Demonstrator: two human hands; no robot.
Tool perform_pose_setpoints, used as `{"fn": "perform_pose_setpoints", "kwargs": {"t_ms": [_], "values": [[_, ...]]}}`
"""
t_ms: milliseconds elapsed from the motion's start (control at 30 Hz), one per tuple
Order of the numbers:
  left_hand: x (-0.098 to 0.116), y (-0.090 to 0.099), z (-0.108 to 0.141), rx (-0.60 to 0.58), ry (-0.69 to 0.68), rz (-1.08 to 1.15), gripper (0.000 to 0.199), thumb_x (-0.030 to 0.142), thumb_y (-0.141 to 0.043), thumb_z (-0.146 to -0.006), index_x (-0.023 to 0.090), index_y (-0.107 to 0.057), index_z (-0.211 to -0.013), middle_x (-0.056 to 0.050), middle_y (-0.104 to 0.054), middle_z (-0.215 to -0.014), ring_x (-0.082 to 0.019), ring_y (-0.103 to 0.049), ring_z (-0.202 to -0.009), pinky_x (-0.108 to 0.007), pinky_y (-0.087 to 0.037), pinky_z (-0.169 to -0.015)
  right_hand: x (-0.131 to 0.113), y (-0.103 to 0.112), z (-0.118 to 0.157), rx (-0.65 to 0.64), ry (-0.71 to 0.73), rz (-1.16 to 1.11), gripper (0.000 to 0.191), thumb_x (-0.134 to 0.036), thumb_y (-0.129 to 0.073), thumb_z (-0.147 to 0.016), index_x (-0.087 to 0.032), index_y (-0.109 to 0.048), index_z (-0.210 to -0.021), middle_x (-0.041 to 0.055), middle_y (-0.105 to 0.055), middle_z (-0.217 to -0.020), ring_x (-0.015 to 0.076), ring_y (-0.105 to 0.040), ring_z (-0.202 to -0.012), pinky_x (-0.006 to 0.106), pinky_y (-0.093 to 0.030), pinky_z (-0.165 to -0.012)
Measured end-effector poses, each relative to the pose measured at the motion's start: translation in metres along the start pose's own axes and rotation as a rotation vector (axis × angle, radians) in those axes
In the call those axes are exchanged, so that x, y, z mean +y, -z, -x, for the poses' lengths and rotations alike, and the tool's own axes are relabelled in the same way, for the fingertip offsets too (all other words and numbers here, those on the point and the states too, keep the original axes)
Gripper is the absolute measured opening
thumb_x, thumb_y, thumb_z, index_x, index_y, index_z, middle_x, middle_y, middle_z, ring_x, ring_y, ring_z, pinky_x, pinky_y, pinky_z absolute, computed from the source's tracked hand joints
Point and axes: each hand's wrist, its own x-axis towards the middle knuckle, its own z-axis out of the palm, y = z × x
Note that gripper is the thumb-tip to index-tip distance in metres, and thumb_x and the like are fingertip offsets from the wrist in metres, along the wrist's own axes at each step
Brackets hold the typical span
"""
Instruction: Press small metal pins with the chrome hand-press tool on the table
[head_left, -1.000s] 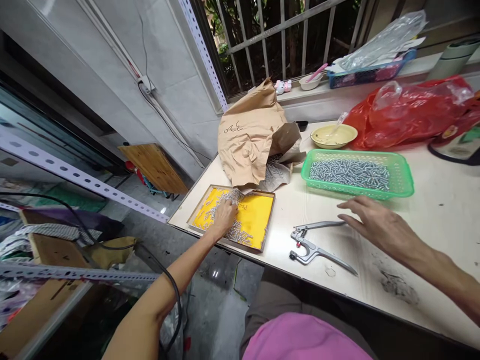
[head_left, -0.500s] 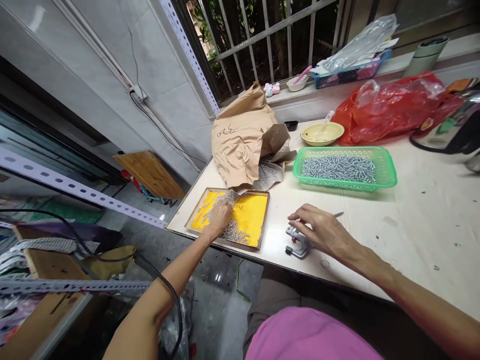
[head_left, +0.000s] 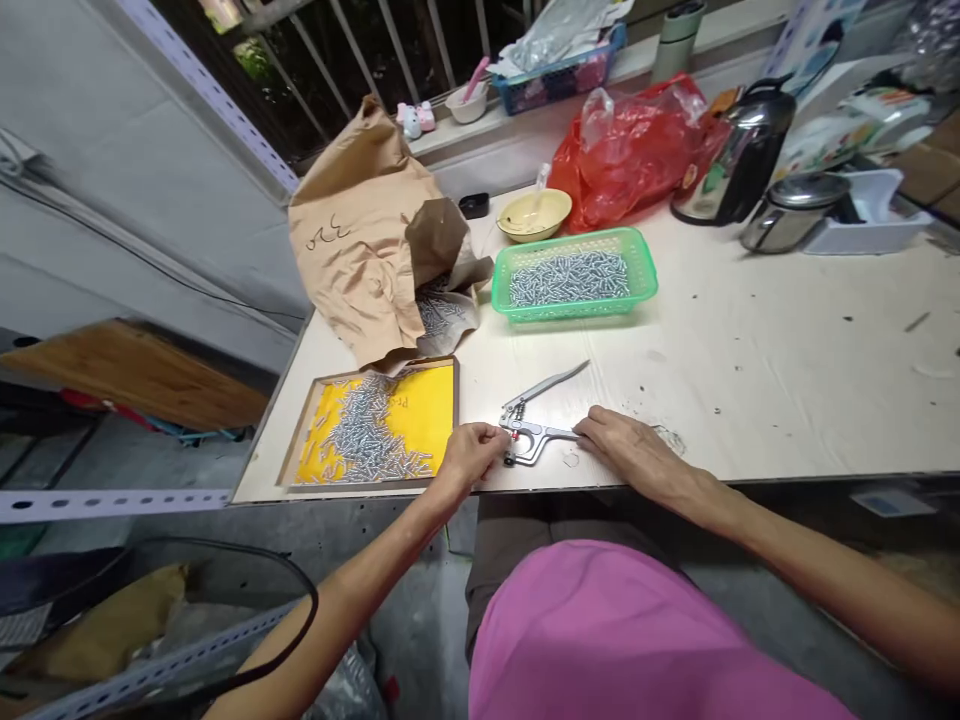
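Grey metal pliers (head_left: 534,432) lie on the pale table (head_left: 720,380) near its front edge, between the two hands, with their handles spread apart. At their left end, the left hand (head_left: 472,458) has thumb and forefinger drawn together at the small red part; whether a pin is pinched there is too small to tell. The right hand (head_left: 626,447) reaches the end of the near handle, its fingers close together and touching it; whether the thumb closes on it from below I cannot tell. The step in hand looks like fine work at the head while the handle is steadied, and I judge it calls for a still tool and left fingertips clear of the head before any squeeze. Just left sits a yellow-lined tray (head_left: 431,405) of loose metal pins (head_left: 367,435), with an opened paper bag (head_left: 367,260) beyond; farther off stands a green basket (head_left: 577,312) holding more pins.
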Motion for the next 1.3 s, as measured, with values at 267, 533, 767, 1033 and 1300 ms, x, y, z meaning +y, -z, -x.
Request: {"fn": "perform_pose_setpoints", "kwargs": {"t_ms": [267, 533, 767, 1033, 1300], "values": [[-0.001, -0.006, -0.009, -0.046, 0.089, -0.085, 0.018, 0.029, -0.059, -0.076, 0.014, -0.06, -0.064, 0.008, -0.039, -0.036, -0.005, -0.033, -0.03, -0.018, -0.024, -0.033, 0.009, -0.011, -0.001, 0.028, 0.041, -0.021, 0.018, -0.013, -0.04, -0.092, -0.017, -0.055, -0.084, 0.005, -0.055, -0.084, 0.0144, -0.05, -0.074, 0.026, -0.032, -0.06], [0.012, -0.002, -0.016, -0.139, 0.209, -0.106, 0.025, 0.03, -0.063, -0.073, 0.015, -0.053, -0.055, 0.008, -0.04, -0.038, -0.004, -0.034, -0.033, -0.017, -0.032, -0.036, 0.004, 0.0, 0.004, 0.075, 0.077, -0.083, 0.024, -0.009, -0.033, -0.092, -0.016, -0.055, -0.084, 0.0059, -0.055, -0.084, 0.0139, -0.047, -0.07, 0.027, -0.033, -0.061], [0.013, 0.0, -0.016, -0.165, 0.195, -0.186, 0.025, 0.027, -0.061, -0.072, 0.015, -0.052, -0.053, 0.007, -0.042, -0.039, -0.005, -0.038, -0.034, -0.019, -0.037, -0.039, -0.004, 0.006, 0.005, 0.039, 0.035, -0.05, 0.026, -0.005, -0.032, -0.089, -0.016, -0.055, -0.083, 0.0065, -0.056, -0.085, 0.0148, -0.046, -0.069, 0.028, -0.033, -0.06], [0.013, 0.003, -0.014, -0.214, 0.204, -0.136, 0.028, 0.031, -0.064, -0.072, 0.015, -0.051, -0.053, 0.007, -0.044, -0.039, -0.005, -0.038, -0.034, -0.019, -0.035, -0.039, 0.02, 0.021, -0.016, 0.042, 0.056, 0.015, 0.05, -0.047, -0.066, -0.078, -0.016, -0.055, -0.115, 0.0174, -0.048, -0.128, 0.0308, -0.045, -0.115, 0.041, -0.039, -0.088], [0.01, 0.0, -0.011, -0.187, 0.233, -0.124, 0.033, 0.036, -0.067, -0.07, 0.015, -0.05, -0.052, 0.007, -0.043, -0.039, -0.005, -0.036, -0.033, -0.018, -0.034, -0.037, 0.046, 0.026, -0.057, -0.094, 0.146, 0.145, 0.094, -0.063, -0.072, -0.059, -0.011, -0.043, -0.132, 0.0218, -0.051, -0.129, 0.0373, -0.045, -0.115, 0.047, -0.035, -0.091]]}}
